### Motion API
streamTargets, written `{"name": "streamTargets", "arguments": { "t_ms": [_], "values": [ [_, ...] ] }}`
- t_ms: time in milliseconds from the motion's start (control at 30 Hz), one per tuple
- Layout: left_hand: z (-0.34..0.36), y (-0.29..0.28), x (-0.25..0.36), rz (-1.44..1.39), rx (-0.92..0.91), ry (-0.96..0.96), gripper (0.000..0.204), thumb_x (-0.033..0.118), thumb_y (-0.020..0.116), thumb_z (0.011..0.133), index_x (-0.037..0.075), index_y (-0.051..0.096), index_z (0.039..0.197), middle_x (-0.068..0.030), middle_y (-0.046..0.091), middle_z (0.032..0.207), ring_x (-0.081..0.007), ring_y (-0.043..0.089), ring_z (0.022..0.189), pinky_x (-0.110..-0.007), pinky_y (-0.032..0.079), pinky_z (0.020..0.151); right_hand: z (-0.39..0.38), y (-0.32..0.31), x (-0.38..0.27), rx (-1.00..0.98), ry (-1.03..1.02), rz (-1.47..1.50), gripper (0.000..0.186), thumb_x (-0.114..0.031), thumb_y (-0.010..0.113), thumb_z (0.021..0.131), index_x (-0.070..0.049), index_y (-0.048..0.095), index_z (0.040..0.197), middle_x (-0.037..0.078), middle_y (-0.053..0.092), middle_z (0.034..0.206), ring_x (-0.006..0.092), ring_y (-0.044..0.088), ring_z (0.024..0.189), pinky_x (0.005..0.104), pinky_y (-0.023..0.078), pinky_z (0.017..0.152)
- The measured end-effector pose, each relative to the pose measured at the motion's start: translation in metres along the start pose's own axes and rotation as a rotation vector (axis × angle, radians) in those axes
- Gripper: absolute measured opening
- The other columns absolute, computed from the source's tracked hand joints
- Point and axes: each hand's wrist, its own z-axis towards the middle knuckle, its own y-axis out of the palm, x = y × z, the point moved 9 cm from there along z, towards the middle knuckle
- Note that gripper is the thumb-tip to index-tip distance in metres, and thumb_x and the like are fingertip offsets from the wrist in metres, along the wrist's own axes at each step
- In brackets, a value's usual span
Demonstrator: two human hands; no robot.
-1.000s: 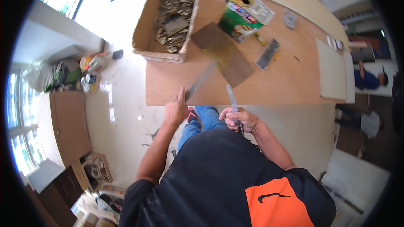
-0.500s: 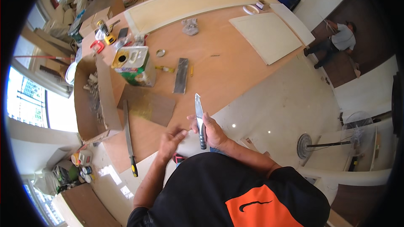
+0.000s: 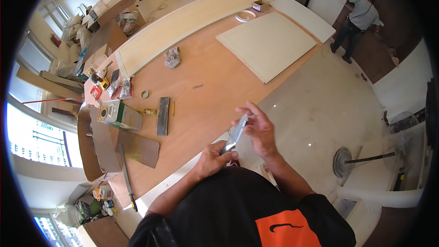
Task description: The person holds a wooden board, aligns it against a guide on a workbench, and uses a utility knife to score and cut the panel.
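Over the near edge of the worktable, my two hands are at a knife point(image 3: 236, 132) with a silver blade and a dark handle. My left hand point(image 3: 212, 159) is closed round the handle, hiding most of it. The fingers and thumb of my right hand point(image 3: 259, 132) are bent about the blade's upper end, which partly covers the tip. The blade tilts up and to the right. Left of my hands on the wooden tabletop point(image 3: 192, 114) lie a dark flat block point(image 3: 163, 116), a yellow pencil point(image 3: 173, 109) and a brown sheet point(image 3: 145, 148).
A rectangular can point(image 3: 128, 116) stands beside a cardboard box point(image 3: 104, 144). A long file point(image 3: 125, 178) lies near the left edge. Pale panels point(image 3: 267, 45) and a crumpled rag point(image 3: 172, 57) rest farther back. At right are a fan point(image 3: 342, 162) and a person in grey point(image 3: 363, 16).
The knife has passed from my right hand to my left. My right hand has moved up to the blade end. The view has shifted, with the table's things now farther left.
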Motion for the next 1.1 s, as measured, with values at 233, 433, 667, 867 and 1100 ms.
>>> {"name": "streamTargets", "arguments": {
  "t_ms": [233, 433, 667, 867, 1100],
  "values": [
    [0.050, 0.051, 0.019, 0.173, -0.187, -0.054, 0.032, 0.026, 0.076, 0.093, -0.003, 0.069, 0.102, -0.0062, 0.067, 0.077, -0.0123, 0.065, 0.073, -0.031, 0.051, 0.067, -0.008, -0.068, -0.080, 0.008, -0.136, -0.374, 0.024, 0.008, 0.073, 0.090, 0.004, 0.073, 0.113, 0.016, 0.074, 0.110, 0.0227, 0.072, 0.102, 0.0342, 0.058, 0.092],
    [0.101, 0.090, 0.028, 0.277, -0.341, 0.150, 0.034, 0.030, 0.076, 0.093, -0.002, 0.069, 0.103, -0.0086, 0.066, 0.077, -0.0135, 0.059, 0.072, -0.035, 0.048, 0.067, -0.029, -0.121, -0.109, 0.172, -0.049, -0.348, 0.022, 0.001, 0.073, 0.092, 0.006, 0.072, 0.114, 0.018, 0.074, 0.110, 0.0255, 0.073, 0.104, 0.0365, 0.060, 0.090],
    [0.168, 0.117, 0.050, 0.267, -0.483, 0.213, 0.035, 0.032, 0.077, 0.091, -0.002, 0.067, 0.092, -0.0125, 0.062, 0.075, -0.0176, 0.057, 0.072, -0.037, 0.046, 0.067, -0.013, -0.170, -0.137, 0.302, -0.047, -0.445, 0.024, -0.008, 0.067, 0.099, 0.007, 0.069, 0.118, 0.021, 0.074, 0.110, 0.0289, 0.073, 0.103, 0.0394, 0.061, 0.089],
    [0.247, 0.121, 0.049, 0.161, -0.588, 0.058, 0.032, 0.031, 0.077, 0.093, 0.001, 0.067, 0.091, -0.0050, 0.059, 0.069, -0.0134, 0.055, 0.064, -0.033, 0.045, 0.060, 0.052, -0.201, -0.156, 0.319, 0.039, -0.720, 0.029, -0.010, 0.060, 0.104, 0.011, 0.066, 0.122, 0.022, 0.073, 0.114, 0.0294, 0.073, 0.107, 0.0405, 0.061, 0.090],
    [0.314, 0.129, 0.052, 0.007, -0.687, -0.071, 0.027, 0.030, 0.074, 0.096, 0.004, 0.068, 0.102, 0.0015, 0.058, 0.071, -0.0072, 0.054, 0.060, -0.024, 0.041, 0.056, 0.116, -0.230, -0.161, 0.419, -0.072, -0.520, 0.031, -0.008, 0.058, 0.105, 0.009, 0.061, 0.131, 0.022, 0.070, 0.124, 0.0292, 0.072, 0.112, 0.0395, 0.060, 0.091]
  ]
}}
